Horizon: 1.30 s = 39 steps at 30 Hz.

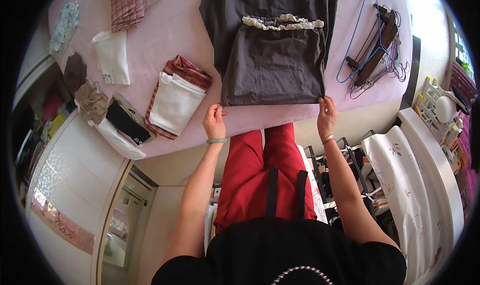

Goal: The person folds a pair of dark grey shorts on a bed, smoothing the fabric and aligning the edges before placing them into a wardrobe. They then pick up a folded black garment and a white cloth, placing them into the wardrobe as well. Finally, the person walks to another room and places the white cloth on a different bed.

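A dark grey garment (275,67) lies on the bed, its lower part doubled over into a rough square. Along the top of that folded part runs a gathered cream elastic band (285,22); more grey cloth spreads out flat beyond it. My left hand (216,122), with a green bangle at its wrist, is closed at the garment's near left corner. At the near right corner, my right hand (327,117) pinches the folded edge between thumb and fingers. To the left of the garment rests a folded white cloth (175,102) on a red plaid one (190,70).
Hangers (377,50) lie in a heap on the bed's right side. Further left are a white folded garment (112,57), a plaid garment (127,7), a beige bundle (91,102) and a black folded piece (127,122). A rack with a white patterned cover (400,175) stands at the right.
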Available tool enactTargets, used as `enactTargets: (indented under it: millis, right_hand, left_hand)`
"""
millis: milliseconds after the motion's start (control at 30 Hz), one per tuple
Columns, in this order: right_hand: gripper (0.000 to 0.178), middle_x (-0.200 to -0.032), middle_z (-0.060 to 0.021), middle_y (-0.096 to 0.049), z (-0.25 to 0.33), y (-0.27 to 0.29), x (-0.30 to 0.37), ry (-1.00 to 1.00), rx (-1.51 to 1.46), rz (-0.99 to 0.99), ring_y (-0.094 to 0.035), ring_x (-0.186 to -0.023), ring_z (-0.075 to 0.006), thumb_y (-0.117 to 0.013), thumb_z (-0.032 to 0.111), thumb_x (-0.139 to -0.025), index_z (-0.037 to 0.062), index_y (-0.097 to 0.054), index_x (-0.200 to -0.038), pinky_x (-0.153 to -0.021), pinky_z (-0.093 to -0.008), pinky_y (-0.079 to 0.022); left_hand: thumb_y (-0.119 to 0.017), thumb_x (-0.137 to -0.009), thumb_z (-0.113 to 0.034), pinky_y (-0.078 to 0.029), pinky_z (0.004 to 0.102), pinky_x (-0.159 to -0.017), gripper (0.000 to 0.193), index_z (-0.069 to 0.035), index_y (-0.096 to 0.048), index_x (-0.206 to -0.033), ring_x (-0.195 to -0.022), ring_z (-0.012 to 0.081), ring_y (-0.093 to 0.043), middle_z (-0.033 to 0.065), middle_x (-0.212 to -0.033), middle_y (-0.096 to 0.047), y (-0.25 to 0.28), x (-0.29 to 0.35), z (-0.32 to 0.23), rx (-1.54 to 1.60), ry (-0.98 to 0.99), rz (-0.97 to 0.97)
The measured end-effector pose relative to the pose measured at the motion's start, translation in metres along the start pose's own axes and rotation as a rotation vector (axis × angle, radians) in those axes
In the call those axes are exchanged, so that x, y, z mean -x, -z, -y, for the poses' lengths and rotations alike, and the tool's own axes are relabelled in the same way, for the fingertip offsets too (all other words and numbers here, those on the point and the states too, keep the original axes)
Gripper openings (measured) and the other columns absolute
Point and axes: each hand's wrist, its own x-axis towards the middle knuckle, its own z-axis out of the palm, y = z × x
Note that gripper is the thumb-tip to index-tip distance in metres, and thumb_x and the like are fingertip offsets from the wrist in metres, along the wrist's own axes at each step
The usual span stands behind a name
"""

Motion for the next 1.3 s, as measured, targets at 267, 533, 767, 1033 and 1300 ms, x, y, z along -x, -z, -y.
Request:
enactTargets:
  millis: [267,533,767,1033,1300]
  right_hand:
    - [0.028,-0.107,-0.0116,-0.066,-0.022,-0.008,0.016,-0.118,-0.074,0.019,-0.066,-0.087,-0.0212,-0.07,0.01,-0.089,0.0026,-0.061,-0.114,-0.074,-0.0312,-0.052]
    - [0.012,-0.092,-0.0141,-0.067,-0.028,0.016,0.012,0.02,-0.021,-0.092,-0.065,-0.077,-0.0267,-0.067,0.004,-0.09,0.001,-0.063,-0.101,-0.07,-0.0344,-0.051]
    - [0.015,-0.103,-0.0133,-0.068,-0.054,0.028,0.031,-0.036,-0.089,0.027,-0.065,-0.083,-0.0283,-0.066,0.002,-0.089,0.0013,-0.062,-0.104,-0.075,-0.0347,-0.052]
    - [0.058,-0.154,-0.0066,-0.041,0.041,0.056,-0.034,0.356,0.302,0.003,-0.035,-0.143,-0.0249,-0.066,0.016,-0.089,0.0127,-0.047,-0.144,-0.116,-0.0414,-0.024]
    - [0.066,-0.16,-0.0019,-0.032,0.079,-0.021,-0.162,0.875,0.574,0.178,-0.025,-0.149,-0.0199,-0.055,0.046,-0.094,0.0153,-0.039,-0.151,-0.121,-0.046,-0.013]
  left_hand:
    - [-0.07,-0.09,-0.008,-0.054,0.0264,-0.068,0.037,0.0,-0.05,-0.121,-0.079,0.02,-0.07,0.0096,-0.105,-0.063,-0.048,0.021,0.026,0.237,0.133,-0.135]
    - [-0.061,-0.094,-0.006,-0.053,0.0332,-0.067,0.007,0.0,-0.06,-0.098,-0.074,0.0187,-0.07,0.0081,-0.076,-0.068,-0.022,0.012,0.009,-0.226,-0.22,-0.031]
    - [-0.064,-0.092,-0.016,-0.051,0.041,-0.073,0.011,-0.009,-0.063,-0.101,-0.087,0.0296,-0.065,0.0085,-0.097,-0.067,-0.012,0.031,0.0,-0.637,-0.231,0.045]
    - [-0.055,-0.095,-0.007,-0.037,0.0442,-0.109,0.039,-0.006,-0.057,-0.134,-0.133,0.0317,-0.046,0.013,-0.143,-0.05,-0.072,0.018,-0.126,-0.412,-0.82,0.054]
    - [-0.06,-0.092,-0.044,-0.019,0.0517,-0.119,0.068,-0.026,-0.036,-0.153,-0.15,0.0245,-0.02,0.0054,-0.164,-0.022,-0.161,-0.11,-0.155,-0.918,-1.168,0.27]
